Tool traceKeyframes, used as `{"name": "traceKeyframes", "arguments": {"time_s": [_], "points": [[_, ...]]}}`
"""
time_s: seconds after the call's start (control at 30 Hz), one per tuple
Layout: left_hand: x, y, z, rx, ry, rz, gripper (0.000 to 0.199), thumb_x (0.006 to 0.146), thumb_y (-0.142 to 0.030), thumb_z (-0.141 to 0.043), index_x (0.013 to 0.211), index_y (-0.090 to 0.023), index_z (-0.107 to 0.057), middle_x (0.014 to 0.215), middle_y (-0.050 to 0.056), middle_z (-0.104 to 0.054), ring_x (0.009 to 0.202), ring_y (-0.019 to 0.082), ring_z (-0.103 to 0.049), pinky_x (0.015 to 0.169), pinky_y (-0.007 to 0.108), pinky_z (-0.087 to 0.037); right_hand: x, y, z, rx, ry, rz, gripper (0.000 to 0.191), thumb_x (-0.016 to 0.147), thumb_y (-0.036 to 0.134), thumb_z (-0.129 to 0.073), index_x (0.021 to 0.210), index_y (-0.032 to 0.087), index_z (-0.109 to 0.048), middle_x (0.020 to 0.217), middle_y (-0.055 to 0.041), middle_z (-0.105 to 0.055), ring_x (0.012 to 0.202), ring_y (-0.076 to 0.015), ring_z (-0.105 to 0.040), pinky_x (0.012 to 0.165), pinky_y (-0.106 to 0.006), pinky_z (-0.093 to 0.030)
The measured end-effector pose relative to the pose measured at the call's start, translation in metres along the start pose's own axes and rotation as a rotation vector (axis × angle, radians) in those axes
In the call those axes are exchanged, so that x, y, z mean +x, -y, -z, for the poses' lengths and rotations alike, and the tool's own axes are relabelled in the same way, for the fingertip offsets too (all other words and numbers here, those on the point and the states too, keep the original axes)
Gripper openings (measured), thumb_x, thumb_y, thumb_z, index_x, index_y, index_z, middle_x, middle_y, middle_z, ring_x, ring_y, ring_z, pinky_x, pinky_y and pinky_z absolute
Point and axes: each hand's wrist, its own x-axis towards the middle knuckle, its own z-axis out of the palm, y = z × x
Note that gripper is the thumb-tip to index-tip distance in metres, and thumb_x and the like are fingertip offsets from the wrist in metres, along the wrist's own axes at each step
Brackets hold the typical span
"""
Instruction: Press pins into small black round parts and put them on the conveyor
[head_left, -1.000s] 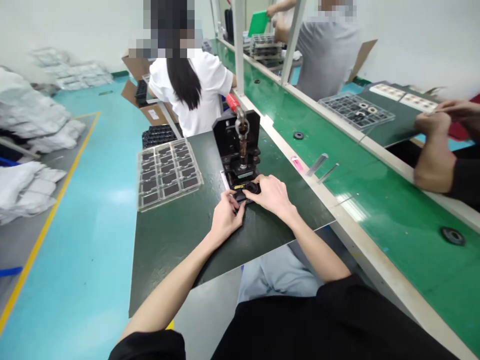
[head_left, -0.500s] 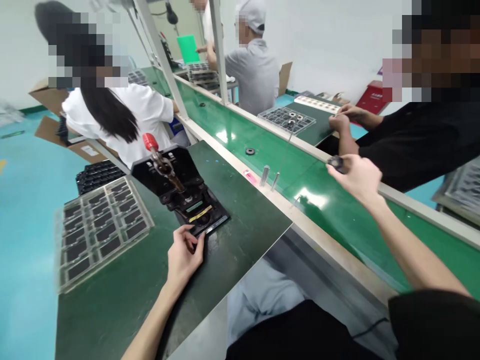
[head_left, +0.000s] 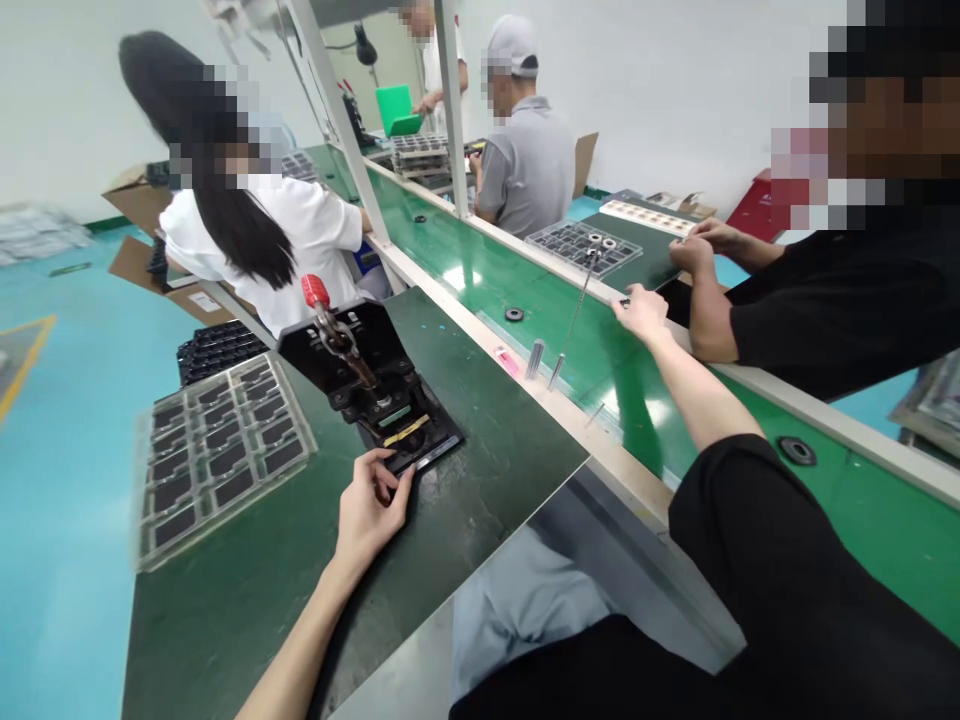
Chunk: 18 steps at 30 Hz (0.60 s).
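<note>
My left hand point(head_left: 373, 500) lies at the near edge of a black toggle clamp fixture point(head_left: 409, 425), its fingers curled and its thumb against the base. The fixture has a red-tipped lever point(head_left: 316, 292) standing up, and a yellow strip point(head_left: 406, 431) crosses its base. My right hand point(head_left: 643, 312) reaches out over the green conveyor belt, near its far rail. Its fingers are closed on a small black round part point(head_left: 625, 302), mostly hidden by them. Another black ring-shaped part point(head_left: 514, 314) sits on the belt left of this hand.
A clear tray point(head_left: 229, 450) with dark flat pieces lies left of the fixture. One more black part point(head_left: 796, 450) rests on the belt beyond my right sleeve. Metal pins point(head_left: 535, 358) stand on the near rail. A co-worker's hands point(head_left: 701, 245) work across the belt, beside another tray point(head_left: 585, 248).
My right hand has moved away from me and left across the belt, toward the far rail, with the black part. My left hand stays at the fixture. The view has shifted slightly.
</note>
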Motion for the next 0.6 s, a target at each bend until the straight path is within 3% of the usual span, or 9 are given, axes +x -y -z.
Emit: {"name": "traceKeyframes", "arguments": {"time_s": [0.1,0.2,0.27,0.37,0.47,0.6], "points": [[0.000,0.001,-0.001,-0.012,0.009,-0.007,0.033,0.087,-0.044,-0.064,0.109,-0.023,-0.050,0.060,-0.010,-0.052,0.047,0.012,-0.049,0.050,0.022,-0.043,-0.012,0.029,-0.013,0.007,0.033,0.272,0.053,0.102,0.041,-0.049,0.140,0.007,-0.062,0.122,-0.0249,-0.073,0.116,-0.0341,-0.065,0.095,-0.039,-0.045],[0.001,0.002,-0.002,-0.019,0.021,0.000,0.032,0.088,-0.044,-0.064,0.108,-0.023,-0.050,0.059,-0.010,-0.052,0.046,0.012,-0.048,0.050,0.022,-0.042,-0.018,0.072,-0.027,0.031,0.097,0.428,0.052,0.101,0.049,-0.055,0.142,0.018,-0.064,0.115,-0.0143,-0.077,0.110,-0.0277,-0.068,0.090,-0.032,-0.046],[0.001,0.002,-0.002,-0.021,0.025,0.004,0.031,0.088,-0.044,-0.063,0.107,-0.023,-0.051,0.058,-0.010,-0.052,0.046,0.012,-0.047,0.051,0.022,-0.042,-0.018,0.100,-0.034,0.033,0.124,0.484,0.053,0.100,0.051,-0.058,0.142,0.020,-0.064,0.116,-0.0126,-0.078,0.109,-0.0264,-0.069,0.088,-0.030,-0.046],[0.001,0.002,-0.002,-0.029,0.035,0.009,0.030,0.088,-0.042,-0.063,0.107,-0.023,-0.051,0.059,-0.010,-0.052,0.047,0.012,-0.049,0.052,0.022,-0.043,-0.018,0.130,-0.036,0.009,0.134,0.492,0.048,0.101,0.046,-0.057,0.133,0.013,-0.070,0.122,-0.0191,-0.075,0.111,-0.0297,-0.069,0.088,-0.032,-0.046],[0.000,0.002,-0.003,-0.038,0.040,0.007,0.029,0.087,-0.041,-0.064,0.107,-0.023,-0.052,0.059,-0.009,-0.053,0.048,0.012,-0.050,0.053,0.022,-0.044,-0.023,0.136,-0.031,-0.022,0.120,0.457,0.043,0.103,0.036,-0.049,0.117,0.005,-0.075,0.121,-0.0268,-0.074,0.112,-0.0333,-0.068,0.087,-0.034,-0.046],[-0.004,0.000,-0.006,-0.040,0.000,-0.013,0.023,0.090,-0.038,-0.063,0.105,-0.023,-0.055,0.060,-0.008,-0.055,0.048,0.010,-0.049,0.051,0.021,-0.043,-0.043,0.100,-0.010,-0.004,0.048,0.374,0.052,0.105,0.035,-0.032,0.106,0.007,-0.077,0.106,-0.0262,-0.077,0.100,-0.0335,-0.072,0.077,-0.035,-0.047]]}}
